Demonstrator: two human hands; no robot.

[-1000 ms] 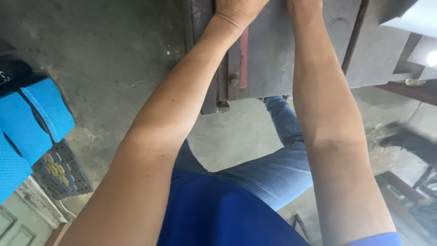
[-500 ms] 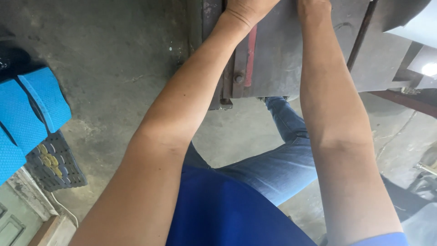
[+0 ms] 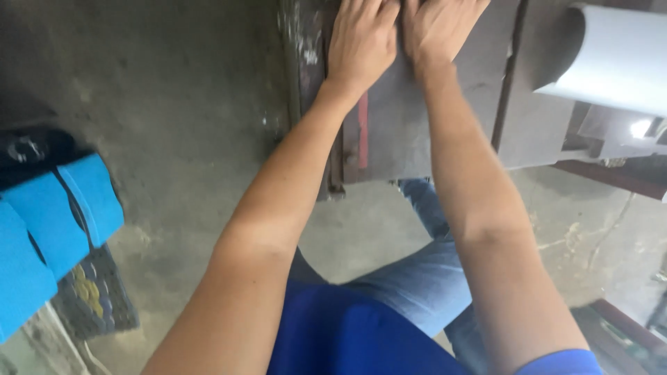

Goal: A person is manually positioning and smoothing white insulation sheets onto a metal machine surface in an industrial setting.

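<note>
My left hand (image 3: 363,43) and my right hand (image 3: 442,28) lie side by side, palms down, on a grey metal plate (image 3: 396,132) at the top middle of the head view. The fingers of both hands are spread flat on the plate and hold nothing. A red strip (image 3: 362,130) runs along the plate just below my left wrist. The fingertips are cut off by the top edge of the frame.
A white cylinder (image 3: 611,59) lies at the upper right beside a dark metal frame (image 3: 604,173). Blue padded blocks (image 3: 48,229) and a patterned mat (image 3: 94,298) sit at the left on the concrete floor (image 3: 174,104). My jeans-clad legs (image 3: 417,278) are below the plate.
The view has tilted up, so both hands now show on the plate where only wrists were seen before. The white cylinder has come into view at the right.
</note>
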